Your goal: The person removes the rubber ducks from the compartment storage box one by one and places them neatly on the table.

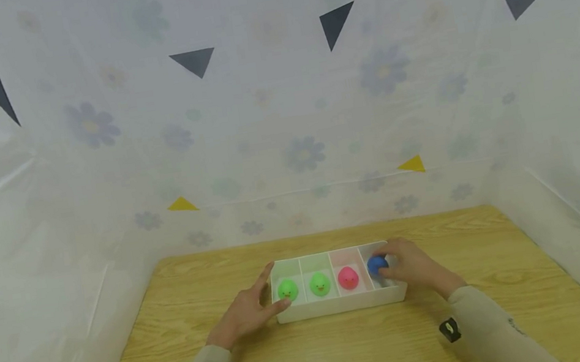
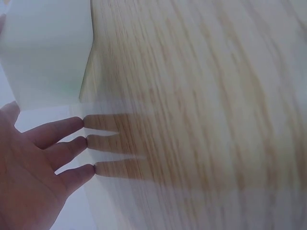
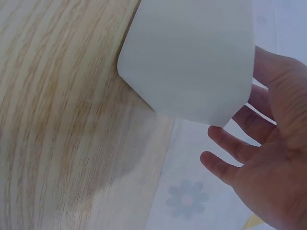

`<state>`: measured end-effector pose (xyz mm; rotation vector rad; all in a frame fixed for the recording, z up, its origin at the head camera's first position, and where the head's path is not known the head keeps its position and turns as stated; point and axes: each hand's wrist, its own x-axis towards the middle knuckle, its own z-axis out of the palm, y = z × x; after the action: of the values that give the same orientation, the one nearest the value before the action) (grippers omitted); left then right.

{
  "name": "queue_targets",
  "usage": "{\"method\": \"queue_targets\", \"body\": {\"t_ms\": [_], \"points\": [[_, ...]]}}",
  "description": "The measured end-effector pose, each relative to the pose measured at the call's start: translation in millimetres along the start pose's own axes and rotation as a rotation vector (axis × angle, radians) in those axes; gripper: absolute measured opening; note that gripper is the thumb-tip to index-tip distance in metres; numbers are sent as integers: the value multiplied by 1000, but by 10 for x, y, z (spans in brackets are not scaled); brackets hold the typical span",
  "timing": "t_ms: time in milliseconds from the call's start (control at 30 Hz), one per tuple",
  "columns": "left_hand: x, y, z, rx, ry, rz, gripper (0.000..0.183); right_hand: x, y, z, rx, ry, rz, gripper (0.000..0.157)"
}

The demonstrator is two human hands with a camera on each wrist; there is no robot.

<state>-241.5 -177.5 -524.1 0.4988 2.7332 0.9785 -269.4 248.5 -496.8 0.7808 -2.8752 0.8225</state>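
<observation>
A white tray (image 1: pixel 341 305) with a row of compartments stands on the table. Two green toy chicks (image 1: pixel 287 290) (image 1: pixel 320 284) and a pink toy chick (image 1: pixel 348 278) sit one to a compartment. In the far right compartment is a round blue toy (image 1: pixel 376 264); my right hand (image 1: pixel 413 264) reaches over the tray's right end and pinches it between thumb and fingers. My left hand (image 1: pixel 248 308) spans the tray's left end, thumb at the front corner and index finger at the back one. Its other fingertips (image 2: pixel 72 178) touch the table in the left wrist view.
The wooden table (image 1: pixel 314 351) ends at a flower-patterned white sheet (image 1: pixel 280 114) at the back, with sheeting (image 1: pixel 14 275) on both sides as well. Dark and yellow triangles are on the back sheet. A black wrist device (image 1: pixel 449 329) sits at the right sleeve.
</observation>
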Motion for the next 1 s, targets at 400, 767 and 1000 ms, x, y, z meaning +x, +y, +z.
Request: {"method": "queue_targets", "body": {"t_ms": [400, 767, 1000], "points": [[-5, 6, 1, 7, -19, -11, 97, -105, -58, -110, 153, 155, 96, 35], [-19, 33, -15, 5, -21, -10, 97, -198, 117, -238, 415, 204, 85, 39], [-14, 28, -7, 9, -13, -8, 97, -263, 250, -269, 410, 200, 103, 40]]}}
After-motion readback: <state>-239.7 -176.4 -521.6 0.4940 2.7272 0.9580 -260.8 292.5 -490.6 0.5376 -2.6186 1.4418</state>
